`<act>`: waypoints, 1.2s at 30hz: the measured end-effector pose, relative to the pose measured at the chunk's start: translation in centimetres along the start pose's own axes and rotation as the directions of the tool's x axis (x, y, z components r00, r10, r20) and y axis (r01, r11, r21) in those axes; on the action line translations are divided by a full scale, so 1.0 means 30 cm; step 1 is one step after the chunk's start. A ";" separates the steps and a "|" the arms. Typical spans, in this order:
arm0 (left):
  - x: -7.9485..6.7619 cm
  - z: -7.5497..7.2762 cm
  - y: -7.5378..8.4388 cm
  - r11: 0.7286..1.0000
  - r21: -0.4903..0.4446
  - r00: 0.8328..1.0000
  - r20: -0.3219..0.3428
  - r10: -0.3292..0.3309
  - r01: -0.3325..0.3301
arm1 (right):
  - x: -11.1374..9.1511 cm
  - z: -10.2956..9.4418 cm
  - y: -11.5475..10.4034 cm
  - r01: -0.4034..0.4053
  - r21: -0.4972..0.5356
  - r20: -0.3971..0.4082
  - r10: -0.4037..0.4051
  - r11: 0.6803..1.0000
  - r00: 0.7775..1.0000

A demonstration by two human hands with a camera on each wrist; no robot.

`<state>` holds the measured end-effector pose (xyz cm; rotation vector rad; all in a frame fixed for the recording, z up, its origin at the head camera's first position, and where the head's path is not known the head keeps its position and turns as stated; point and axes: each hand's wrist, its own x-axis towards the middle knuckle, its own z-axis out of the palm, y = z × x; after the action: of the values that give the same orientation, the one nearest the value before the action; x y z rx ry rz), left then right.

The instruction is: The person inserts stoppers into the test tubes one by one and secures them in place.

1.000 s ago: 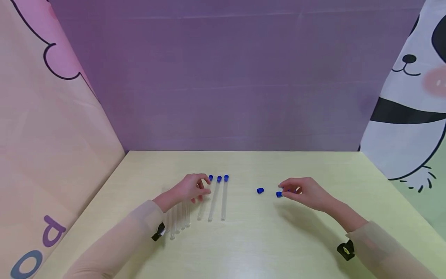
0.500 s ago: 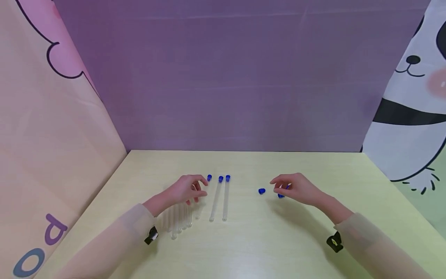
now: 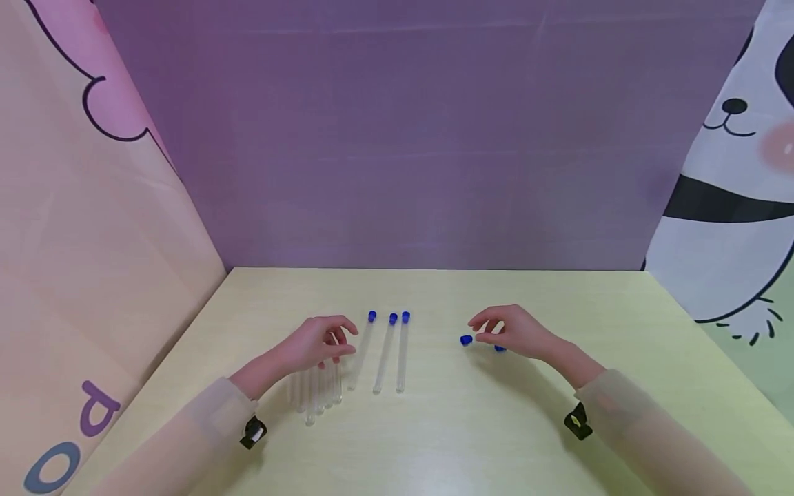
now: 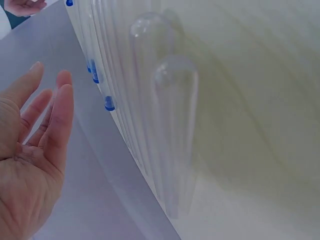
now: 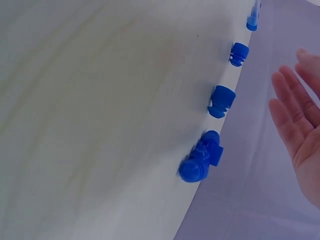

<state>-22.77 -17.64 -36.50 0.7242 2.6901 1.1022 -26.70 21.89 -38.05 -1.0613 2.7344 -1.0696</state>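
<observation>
In the head view my left hand point(image 3: 319, 342) hovers over a row of several clear test tubes point(image 3: 312, 393), partly hiding their far ends. Its fingers are loosely bent and hold nothing, as the left wrist view of the hand point(image 4: 37, 150) confirms. To its right lie three tubes with blue caps, the nearest being a capped tube point(image 3: 361, 355). My right hand point(image 3: 511, 331) hangs above loose blue caps, one cap point(image 3: 466, 340) just left of its fingertips. Nothing is between the relaxed fingers of the right hand point(image 5: 300, 115). More caps point(image 5: 195, 167) cluster in the right wrist view.
The pale table point(image 3: 422, 441) meets a purple backdrop point(image 3: 397, 138) at its far edge. A printed panel point(image 3: 124, 262) stands on the left, and a panda print point(image 3: 719, 269) on the right.
Both hands have moved left. The left hand has drawn away from the leftmost capped tube, uncovering it. The right hand has moved from the right-hand caps towards the single cap.
</observation>
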 end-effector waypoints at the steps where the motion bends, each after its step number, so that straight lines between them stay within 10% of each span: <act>1: -0.006 -0.001 -0.003 1.000 0.001 1.000 -0.001 0.003 -0.003 | 0.004 0.005 0.003 0.009 -0.001 0.000 -0.009 1.000 1.000; 36: -0.115 -0.040 -0.084 0.998 0.060 0.998 -0.058 0.013 -0.009 | 0.087 0.070 0.035 -0.010 -0.155 0.161 0.035 0.988 0.986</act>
<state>-21.09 -21.60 -37.55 0.7282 2.7821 1.0668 -28.80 19.64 -39.73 -1.0798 2.7250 -0.7421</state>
